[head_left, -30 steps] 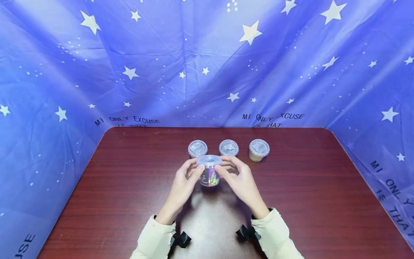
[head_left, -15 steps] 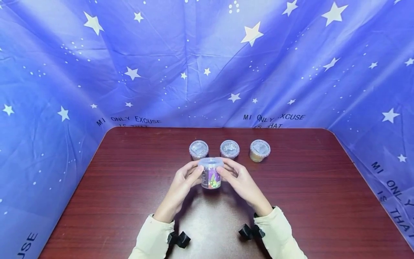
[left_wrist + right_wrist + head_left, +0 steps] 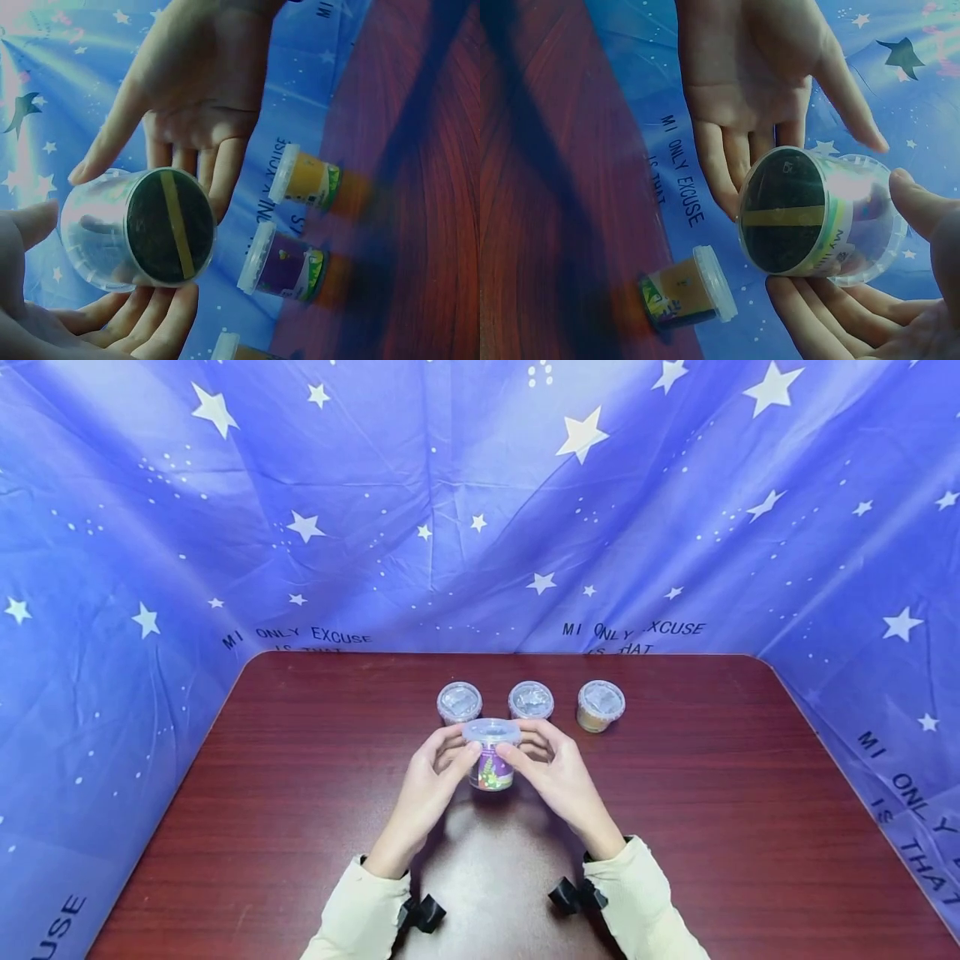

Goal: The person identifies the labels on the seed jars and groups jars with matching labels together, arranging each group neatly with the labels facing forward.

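Both hands hold a small clear plastic tub (image 3: 491,768) with a translucent lid (image 3: 491,731) above the table. Its label shows purple with a green plant picture. In the left wrist view the tub's base (image 3: 171,225) looks dark, crossed by a yellow strip. My left hand (image 3: 429,789) grips the left side, thumb in front and fingers behind. From the right, my right hand (image 3: 557,781) grips it likewise, its thumb near the rim. Three similar lidded tubs stand in a row behind: a left tub (image 3: 459,702), a middle tub (image 3: 531,700) and a right tub (image 3: 600,706).
A dark red wood-grain table (image 3: 300,777) lies under the hands. Blue star-printed cloth (image 3: 375,485) hangs behind it and on both sides. A black wrist mount (image 3: 423,912) sits at the left cuff, and another mount (image 3: 576,896) at the right cuff.
The held tub has turned a little, so the dark text panel has slipped toward the left and the purple picture faces front. Both hands keep their grip, with only slight movement.
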{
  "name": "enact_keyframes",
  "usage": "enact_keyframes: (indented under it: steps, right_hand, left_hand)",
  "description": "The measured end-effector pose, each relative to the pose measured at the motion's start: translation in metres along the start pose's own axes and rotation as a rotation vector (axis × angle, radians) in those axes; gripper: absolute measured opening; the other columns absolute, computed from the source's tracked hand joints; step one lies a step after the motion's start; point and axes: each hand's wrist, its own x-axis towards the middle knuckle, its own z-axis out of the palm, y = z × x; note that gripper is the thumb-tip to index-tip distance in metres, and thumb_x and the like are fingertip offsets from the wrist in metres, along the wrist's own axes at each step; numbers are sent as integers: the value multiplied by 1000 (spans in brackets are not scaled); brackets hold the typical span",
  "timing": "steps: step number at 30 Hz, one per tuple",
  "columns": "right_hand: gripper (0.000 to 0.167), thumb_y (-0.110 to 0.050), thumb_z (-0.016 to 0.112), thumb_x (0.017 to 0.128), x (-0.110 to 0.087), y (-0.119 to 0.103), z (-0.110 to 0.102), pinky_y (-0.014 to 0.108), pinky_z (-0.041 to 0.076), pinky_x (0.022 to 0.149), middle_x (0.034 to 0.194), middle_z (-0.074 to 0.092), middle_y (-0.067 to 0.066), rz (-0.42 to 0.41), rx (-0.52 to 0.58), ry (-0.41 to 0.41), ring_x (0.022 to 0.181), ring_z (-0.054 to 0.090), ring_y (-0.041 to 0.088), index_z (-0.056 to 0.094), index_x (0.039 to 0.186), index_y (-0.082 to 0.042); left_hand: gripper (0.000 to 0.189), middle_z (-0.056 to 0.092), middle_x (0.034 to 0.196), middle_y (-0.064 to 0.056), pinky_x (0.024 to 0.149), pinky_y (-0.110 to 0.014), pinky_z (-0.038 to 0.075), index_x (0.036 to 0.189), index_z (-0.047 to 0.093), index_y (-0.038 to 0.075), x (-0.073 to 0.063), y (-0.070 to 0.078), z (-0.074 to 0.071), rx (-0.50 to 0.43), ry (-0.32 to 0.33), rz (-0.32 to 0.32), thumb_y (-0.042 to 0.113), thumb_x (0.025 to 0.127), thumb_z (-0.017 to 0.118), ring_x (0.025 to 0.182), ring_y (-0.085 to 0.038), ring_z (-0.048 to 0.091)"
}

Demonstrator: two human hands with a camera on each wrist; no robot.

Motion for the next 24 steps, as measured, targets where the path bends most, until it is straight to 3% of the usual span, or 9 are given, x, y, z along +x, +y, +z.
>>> enact_keyframes:
  steps: [9,16,24]
  right_hand:
    - [37,-17,76,88,-1,-3,5,32,54,90,106,71,11,-14,-20,22,97,67,16,61,121,-6]
    - [34,-12,68,94,-1,0,0,35,59,84,111,68,18,-8,80,-41,99,67,16,58,125,-1]
    - [39,-12,63,97,2,2,-5,35,58,86,117,64,20,-1,159,-126,101,66,14,53,132,3]
  left_hand:
    - [45,64,122,-17,93,-24,51,136,53,1,1,0,-2,23,-3,22,18,96,65,107,-18,65]
    - [41,63,120,-20,86,-25,55,135,53,-2,1,2,-6,-66,-24,-27,16,98,61,101,-12,64]
    - [40,63,121,-21,89,-28,55,134,55,-3,2,1,-8,-86,-41,-23,16,100,59,103,-13,64]
